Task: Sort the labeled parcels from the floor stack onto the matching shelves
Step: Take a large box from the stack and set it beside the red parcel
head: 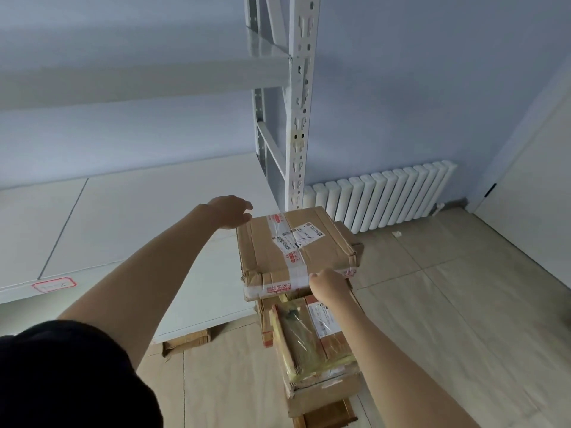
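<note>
Pale blue wall, white radiator (380,197), tiled floor (463,304). Gripping near edge of top cardboard parcel (295,251) on floor stack (318,350) with right hand (327,284); left hand (231,211) reaching open at far corner. Possibly tilting, sliding off toward labeled shelf (123,230) edge under one-sided grip.

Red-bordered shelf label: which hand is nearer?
Left. The left hand is at the top parcel's far left corner, shelf-side; the right hand grips its near edge, farther from the shelf label.
</note>
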